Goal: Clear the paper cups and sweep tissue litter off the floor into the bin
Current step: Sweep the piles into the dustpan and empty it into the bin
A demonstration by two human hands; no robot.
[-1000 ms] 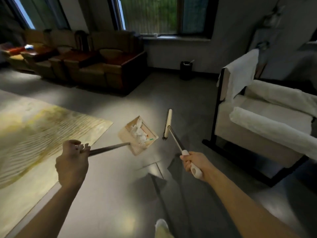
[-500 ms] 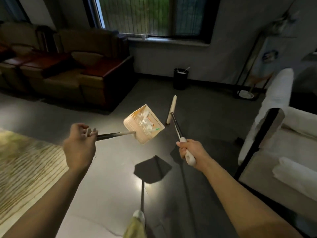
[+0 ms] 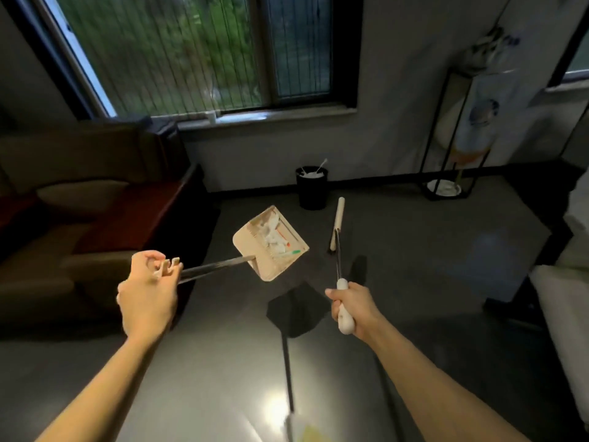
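Observation:
My left hand (image 3: 147, 290) grips the end of a long dark handle that carries a beige dustpan (image 3: 271, 242) in the air above the floor. White tissue litter (image 3: 274, 239) lies inside the pan. My right hand (image 3: 352, 309) grips the white handle of a broom (image 3: 337, 229) whose beige brush head points away, just right of the dustpan. A black bin (image 3: 311, 188) with white paper in it stands on the floor by the wall under the window, a short way beyond the pan and the broom head.
A brown leather sofa (image 3: 79, 212) fills the left side. A black metal stand (image 3: 452, 132) stands against the wall at the right. A pale armchair edge (image 3: 567, 288) shows at the far right. Grey floor (image 3: 414, 250) lies between me and the bin.
The view has moved forward and turned right; the bin is now closer. The rug has left the view. Dustpan and broom stay raised, both held as before.

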